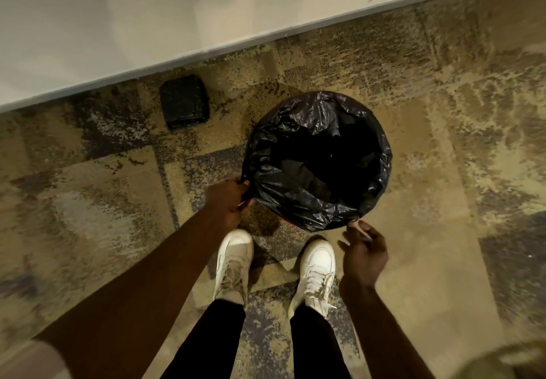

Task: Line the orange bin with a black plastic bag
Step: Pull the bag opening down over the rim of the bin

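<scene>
The bag (317, 160) is sitting draped over the bin (279, 216), which is standing on the carpet (428, 172) just ahead of two white shoes (233, 263); only a sliver of orange is showing at the near edge. The left hand (229, 201) is pinching a fold of the bag's hem at the left side, while the right hand (365, 250) is hovering loosely open at the near edge, fingertips just touching the film. The plastic is looking thin, light, soft and slippery, so the bunched hem is probably the best hold. One bag, one bin, and one folded black pack (184, 101) are lying near the wall (118, 24).
</scene>
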The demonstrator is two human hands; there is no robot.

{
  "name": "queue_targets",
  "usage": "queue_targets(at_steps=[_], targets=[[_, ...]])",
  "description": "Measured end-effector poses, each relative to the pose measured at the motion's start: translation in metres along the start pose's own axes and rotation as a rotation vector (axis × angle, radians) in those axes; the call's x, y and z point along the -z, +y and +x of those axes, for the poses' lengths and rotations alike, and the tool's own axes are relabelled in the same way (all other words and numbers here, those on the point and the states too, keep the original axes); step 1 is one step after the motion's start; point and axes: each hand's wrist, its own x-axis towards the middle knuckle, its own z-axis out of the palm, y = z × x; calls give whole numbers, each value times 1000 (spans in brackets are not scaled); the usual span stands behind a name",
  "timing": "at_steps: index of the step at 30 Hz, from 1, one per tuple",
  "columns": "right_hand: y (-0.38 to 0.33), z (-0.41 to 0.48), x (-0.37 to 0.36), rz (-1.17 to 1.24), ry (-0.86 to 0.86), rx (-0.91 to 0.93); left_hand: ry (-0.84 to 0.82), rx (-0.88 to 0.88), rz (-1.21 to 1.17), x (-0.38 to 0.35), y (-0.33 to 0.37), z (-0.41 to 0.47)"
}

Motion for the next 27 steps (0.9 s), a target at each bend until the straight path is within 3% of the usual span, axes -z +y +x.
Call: queue_targets(at_steps=[4,9,15,23,27], targets=[[14,-25,-9,232,-145,-206,-62,-8,122,2,-10,3],[20,-32,-22,349,-142,-334,-56,59,-18,3,-20,1],[27,-22,-12,418,-207,-394,-70,80,-5,0,-33,-2],[29,3,-5,164,-339,-279,-8,12,115,2,-42,9],[31,13,-10,-2,-294,-163,112,-126,355,1,-42,16]])
